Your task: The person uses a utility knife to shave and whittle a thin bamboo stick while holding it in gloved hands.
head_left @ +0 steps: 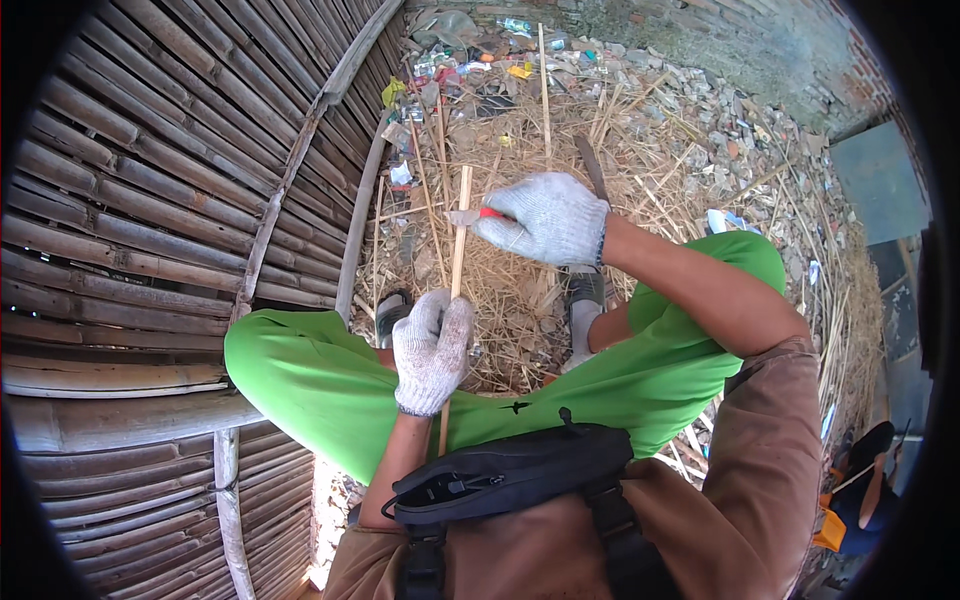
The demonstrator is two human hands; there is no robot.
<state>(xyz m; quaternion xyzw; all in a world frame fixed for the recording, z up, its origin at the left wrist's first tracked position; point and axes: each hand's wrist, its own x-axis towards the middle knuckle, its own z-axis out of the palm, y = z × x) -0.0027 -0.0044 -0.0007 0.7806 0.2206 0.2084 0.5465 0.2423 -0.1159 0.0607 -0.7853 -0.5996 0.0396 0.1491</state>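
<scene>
My left hand (pixel 432 345), in a white knit glove, grips a thin pale bamboo strip (pixel 461 222) that stands nearly upright between my knees. My right hand (pixel 545 218), also gloved, holds a small knife with a red handle (pixel 488 213); its blade (pixel 463 216) rests against the strip near its upper part. I sit with green trousers (pixel 320 375) and grey shoes (pixel 585 292) over straw-covered ground. A black pouch (pixel 510 472) hangs at my waist.
A woven bamboo panel (pixel 150 200) fills the left side. Dry straw, bamboo slivers and litter (pixel 520 110) cover the ground ahead. Rubble lies by a brick wall (pixel 720 40) at the top. Another person's arm and an orange object (pixel 860 480) show at the lower right.
</scene>
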